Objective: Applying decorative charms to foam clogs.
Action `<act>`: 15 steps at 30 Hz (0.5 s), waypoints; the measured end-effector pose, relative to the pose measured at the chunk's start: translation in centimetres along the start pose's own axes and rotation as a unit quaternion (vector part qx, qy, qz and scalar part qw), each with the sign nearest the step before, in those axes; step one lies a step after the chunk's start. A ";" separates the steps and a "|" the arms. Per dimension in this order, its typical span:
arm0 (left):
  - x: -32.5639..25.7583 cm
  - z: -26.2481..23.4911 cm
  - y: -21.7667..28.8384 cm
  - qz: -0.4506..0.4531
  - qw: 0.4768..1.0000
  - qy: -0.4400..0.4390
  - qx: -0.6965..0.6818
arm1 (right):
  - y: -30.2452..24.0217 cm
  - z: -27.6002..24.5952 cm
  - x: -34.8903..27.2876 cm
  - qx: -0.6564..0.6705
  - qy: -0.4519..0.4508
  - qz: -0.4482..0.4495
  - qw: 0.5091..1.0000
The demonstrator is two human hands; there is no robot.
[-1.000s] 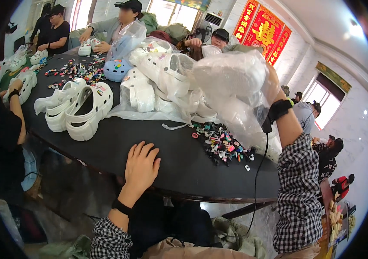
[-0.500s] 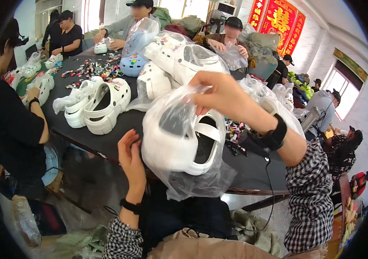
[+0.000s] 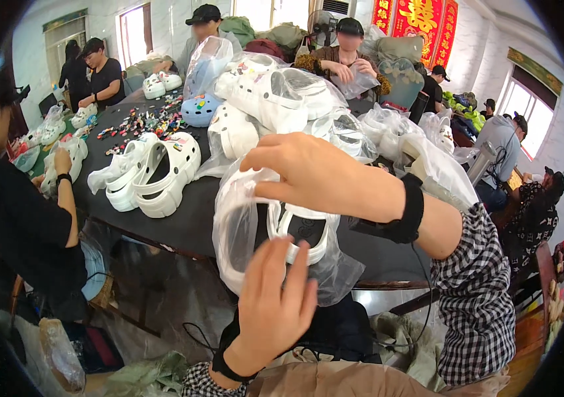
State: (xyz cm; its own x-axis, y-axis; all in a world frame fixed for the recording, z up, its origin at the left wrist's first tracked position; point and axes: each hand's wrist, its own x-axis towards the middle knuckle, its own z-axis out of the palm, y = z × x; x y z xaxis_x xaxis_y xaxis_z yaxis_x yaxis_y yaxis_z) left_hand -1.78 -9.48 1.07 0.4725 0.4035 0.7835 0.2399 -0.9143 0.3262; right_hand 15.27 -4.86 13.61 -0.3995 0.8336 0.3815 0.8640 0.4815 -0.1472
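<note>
My right hand (image 3: 308,173) pinches the top of a clear plastic bag (image 3: 242,231) that holds a white clog shoe (image 3: 295,228). The bagged shoe hangs in front of me, above my lap and near the table's front edge. My left hand (image 3: 275,301) is raised just below the bag with its fingers spread, fingertips touching the plastic. A black band sits on each wrist, and my right sleeve is black-and-white check.
A dark table (image 3: 189,221) carries a pair of loose white clogs (image 3: 153,172), a heap of bagged white clogs (image 3: 275,99), a blue clog (image 3: 201,109) and several small coloured charms (image 3: 140,124). People sit around it: one close at my left (image 3: 24,212), others across.
My right hand has brought the bagged clog from the table pile toward me. My left hand has lifted off the table edge and come up under the bag.
</note>
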 end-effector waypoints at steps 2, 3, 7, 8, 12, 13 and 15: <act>-0.2 1.1 -1.5 -0.020 0.997 -0.019 0.077 | -0.2 -0.3 -0.9 -0.013 0.000 0.006 1.000; -0.2 2.0 -2.5 -0.039 0.988 -0.036 0.148 | -0.1 -0.7 -1.7 -0.029 -0.002 0.018 0.999; -1.9 2.8 -6.0 -0.019 0.987 -0.063 0.144 | 2.1 -1.3 -3.9 0.005 0.072 0.014 0.997; -1.6 2.5 -6.2 -0.014 0.989 -0.067 0.134 | 2.9 -1.7 -4.4 -0.015 0.071 0.036 0.997; 0.6 2.4 -7.0 -0.004 0.994 -0.045 0.098 | 8.0 -1.8 -6.0 -0.003 0.074 0.079 0.994; 1.0 2.7 -7.3 0.000 0.994 -0.044 0.100 | 9.0 -1.6 -6.3 0.004 0.054 0.119 0.991; 1.8 3.8 -7.9 -0.068 0.997 -0.038 -0.011 | 11.4 -0.5 -6.9 0.006 0.039 0.158 0.987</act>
State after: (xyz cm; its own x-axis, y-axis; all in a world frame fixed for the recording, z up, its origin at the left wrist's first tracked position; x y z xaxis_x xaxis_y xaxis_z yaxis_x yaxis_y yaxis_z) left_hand 0.37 -1.39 -2.11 0.5003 0.5252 0.6884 0.2884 -0.8507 0.4394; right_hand 28.01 -5.25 9.76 -0.0852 0.9193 0.3841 0.9377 0.2044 -0.2811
